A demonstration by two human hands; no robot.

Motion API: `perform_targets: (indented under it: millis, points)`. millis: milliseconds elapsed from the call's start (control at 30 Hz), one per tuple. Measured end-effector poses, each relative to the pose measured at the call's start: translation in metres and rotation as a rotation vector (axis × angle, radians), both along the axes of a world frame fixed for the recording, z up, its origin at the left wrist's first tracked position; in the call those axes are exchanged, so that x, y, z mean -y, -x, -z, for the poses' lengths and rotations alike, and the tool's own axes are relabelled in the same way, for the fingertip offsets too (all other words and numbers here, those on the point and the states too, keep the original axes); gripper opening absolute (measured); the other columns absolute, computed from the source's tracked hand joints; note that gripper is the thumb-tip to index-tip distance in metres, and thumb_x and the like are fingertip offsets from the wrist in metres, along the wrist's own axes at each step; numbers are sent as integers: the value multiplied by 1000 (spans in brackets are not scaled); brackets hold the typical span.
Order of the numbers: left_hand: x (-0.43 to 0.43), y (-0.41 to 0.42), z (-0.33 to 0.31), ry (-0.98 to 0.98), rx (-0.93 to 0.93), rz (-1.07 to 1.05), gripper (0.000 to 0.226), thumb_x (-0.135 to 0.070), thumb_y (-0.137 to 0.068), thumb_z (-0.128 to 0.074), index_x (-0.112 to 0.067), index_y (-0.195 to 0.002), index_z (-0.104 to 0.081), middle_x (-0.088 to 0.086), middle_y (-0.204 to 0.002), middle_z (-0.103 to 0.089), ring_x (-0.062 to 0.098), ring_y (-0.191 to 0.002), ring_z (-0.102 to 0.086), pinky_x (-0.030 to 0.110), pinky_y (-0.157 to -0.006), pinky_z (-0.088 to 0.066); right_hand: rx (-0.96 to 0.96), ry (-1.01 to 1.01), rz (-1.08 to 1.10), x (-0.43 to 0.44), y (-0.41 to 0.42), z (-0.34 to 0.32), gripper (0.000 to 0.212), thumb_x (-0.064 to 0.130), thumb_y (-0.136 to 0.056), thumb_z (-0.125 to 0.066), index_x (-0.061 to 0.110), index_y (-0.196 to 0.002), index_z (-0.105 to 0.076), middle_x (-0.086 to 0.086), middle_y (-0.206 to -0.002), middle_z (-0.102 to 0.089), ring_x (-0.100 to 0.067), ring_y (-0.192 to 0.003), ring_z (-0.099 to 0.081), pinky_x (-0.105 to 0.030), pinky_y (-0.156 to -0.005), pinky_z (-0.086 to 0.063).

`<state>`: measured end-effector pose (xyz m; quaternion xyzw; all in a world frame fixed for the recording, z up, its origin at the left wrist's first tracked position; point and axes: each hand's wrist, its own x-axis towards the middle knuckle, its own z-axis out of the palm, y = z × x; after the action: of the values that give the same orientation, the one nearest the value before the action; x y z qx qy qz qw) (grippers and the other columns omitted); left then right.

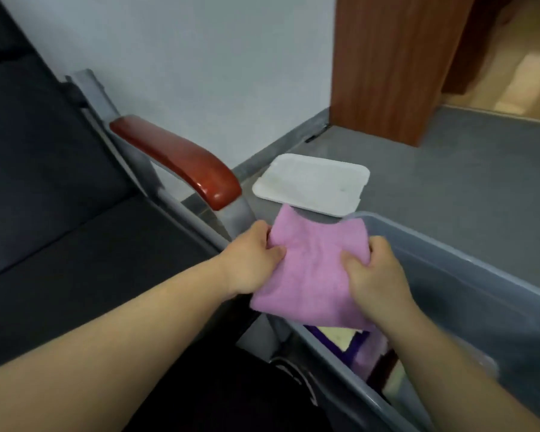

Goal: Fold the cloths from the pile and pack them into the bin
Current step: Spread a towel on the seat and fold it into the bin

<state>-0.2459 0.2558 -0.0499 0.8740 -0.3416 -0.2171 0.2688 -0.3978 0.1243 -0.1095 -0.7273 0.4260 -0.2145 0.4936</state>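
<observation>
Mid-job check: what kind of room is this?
Probably an office or waiting area: a dark padded chair with a wooden armrest, grey carpeted floor, a wood-panelled unit against the wall.

The light was soft and even, and the grey wall [200,73] looked pale and a bit blue. A warm yellow patch glowed on the floor [524,79] at the top right. The red armrest [181,160] had a small shiny streak near its end. The black seat [60,182] was so dark that little showed on it. The whole picture was a bit fuzzy, most of all the bin [480,291] wall. Near the edges things leaned and stretched.
</observation>
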Motion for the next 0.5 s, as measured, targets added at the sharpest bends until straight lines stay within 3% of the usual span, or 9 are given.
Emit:
perform_targets:
  millis: [100, 200, 300, 400, 500]
  points:
    - [46, 16, 30, -106, -33, 136, 19, -27, -100, -54, -9, -104, -49, 4, -95, -59, 20, -84, -53, 35, -72, -41, -61, -53, 120, 18, 36, 33, 18, 25, -99, -58, 18, -111, -48, 11, -92, -56, -19, -86, -56, -34, -74, -39]
    - [83, 35, 58, -191, -79, 231, 17, -28, -101, -54, -12, -105, -48, 2, -98, -58, 22, -92, -56, 31, -72, -39, -93, -85, 239, 30, 72, 61, 17, 24, -100, -61, 16, -106, -47, 12, -88, -54, -10, -77, -53, -33, -64, -37]
    - [112, 62, 92, -281, -169, 318, 16, -32, -100, -54, -19, -97, -46, 0, -96, -58, 23, -91, -59, 34, -71, -46, -147, -130, 341, 36, 113, 82, 14, 20, -100, -58, 17, -104, -45, 11, -88, -54, -10, -76, -54, -21, -60, -35]
    - [137, 102, 119, -310, -241, 372, 17, -30, -102, -52, -20, -93, -42, 0, -86, -54, 14, -74, -52, 23, -61, -41, -223, -212, 448, 39, 152, 99, 13, 17, -101, -54, 15, -110, -46, 9, -87, -55, -11, -76, -55, -33, -67, -43]
    - [146, 140, 142, -339, -253, 427, 13, -25, -101, -54, -19, -93, -45, -1, -77, -54, 13, -68, -52, 16, -54, -39, -295, -355, 544, 36, 181, 112, 25, 17, -100, -55, 10, -120, -41, 1, -91, -58, -18, -77, -58, -36, -69, -46]
